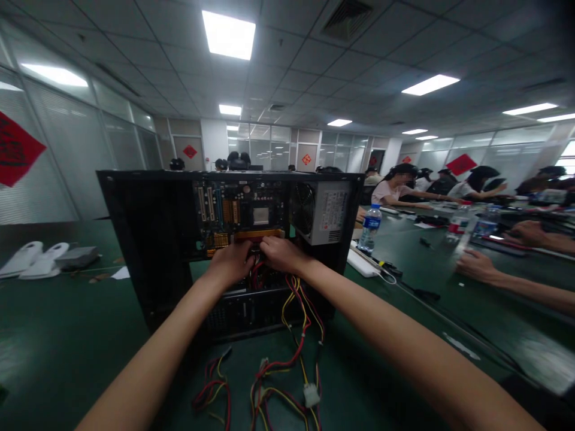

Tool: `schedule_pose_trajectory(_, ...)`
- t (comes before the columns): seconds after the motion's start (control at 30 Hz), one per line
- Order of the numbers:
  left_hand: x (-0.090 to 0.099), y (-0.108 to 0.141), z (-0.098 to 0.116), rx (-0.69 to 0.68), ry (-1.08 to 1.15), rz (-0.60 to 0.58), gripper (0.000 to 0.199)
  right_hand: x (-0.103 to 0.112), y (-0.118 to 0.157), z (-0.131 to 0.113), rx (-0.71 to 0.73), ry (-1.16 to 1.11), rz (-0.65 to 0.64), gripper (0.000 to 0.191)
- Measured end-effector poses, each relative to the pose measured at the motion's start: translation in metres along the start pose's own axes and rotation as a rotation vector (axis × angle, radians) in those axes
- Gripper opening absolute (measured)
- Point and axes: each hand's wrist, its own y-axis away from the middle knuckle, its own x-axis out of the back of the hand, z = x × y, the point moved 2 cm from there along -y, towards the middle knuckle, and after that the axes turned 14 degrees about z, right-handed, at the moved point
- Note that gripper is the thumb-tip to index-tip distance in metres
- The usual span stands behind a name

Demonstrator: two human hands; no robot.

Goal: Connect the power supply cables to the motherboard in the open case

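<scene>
An open black computer case stands on the green table before me, its motherboard facing me. My left hand and my right hand reach inside, close together at the lower edge of the board. Just above my fingers runs an orange-and-yellow strip of slots. Both hands have curled fingers; what they pinch is hidden. Red and yellow power cables hang below my right hand and trail onto the table, ending in a white connector. The power supply sits at the case's upper right.
Right of the case are a water bottle, a white power strip and black cables. Another person's hands rest at the far right. White slotted pieces and a grey box lie at left.
</scene>
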Motion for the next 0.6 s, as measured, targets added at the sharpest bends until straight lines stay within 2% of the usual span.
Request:
schedule_pose_trajectory(0.13,0.000,0.004,-0.001,0.000,0.006,-0.017,0.041,-0.002,0.001,0.002,-0.040,-0.039,-0.016,0.017)
schedule_pose_trajectory(0.3,-0.004,0.007,-0.002,-0.022,0.000,-0.030,0.038,0.000,0.001,-0.001,-0.054,-0.018,-0.008,0.015)
schedule_pose_trajectory(0.5,-0.006,0.007,-0.002,-0.030,0.091,-0.045,0.036,-0.012,0.002,0.004,-0.025,-0.022,0.045,0.013)
schedule_pose_trajectory(0.6,-0.005,0.006,-0.003,0.012,0.103,-0.043,0.038,-0.015,0.003,0.006,-0.007,-0.018,0.068,0.012)
